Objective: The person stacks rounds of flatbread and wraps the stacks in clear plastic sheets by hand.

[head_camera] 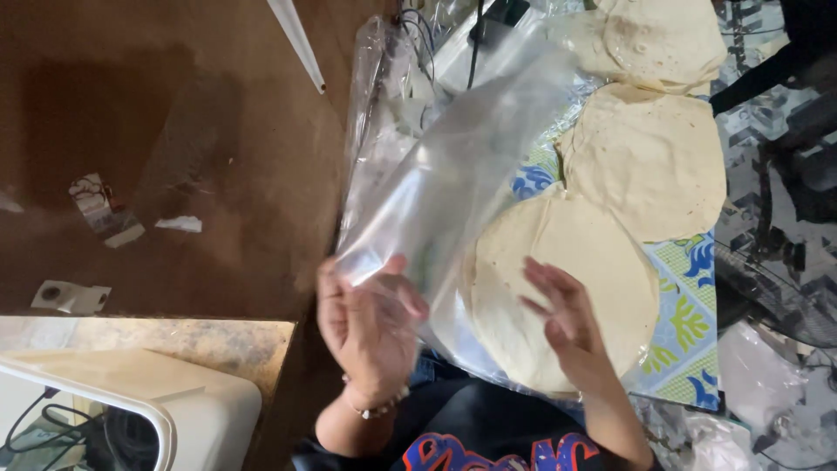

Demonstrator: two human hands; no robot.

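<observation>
Left hand (370, 327) pinches the near end of a clear plastic bag (453, 174), whose long axis runs up and away to the right from that hand. Right hand (567, 318) lies open, fingers spread, flat on the nearest round flatbread (567, 262); two more flatbreads (649, 161) lie beyond it on the patterned table (684, 331).

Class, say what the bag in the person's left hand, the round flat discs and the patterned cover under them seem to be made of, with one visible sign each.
Bag: thin clear plastic film; see-through, glossy, creased.
Round flat discs: likely baked dough flatbread; pale, matte, faint brown spots.
Patterned cover: possibly printed plastic sheet or cloth; cannot tell which.
</observation>
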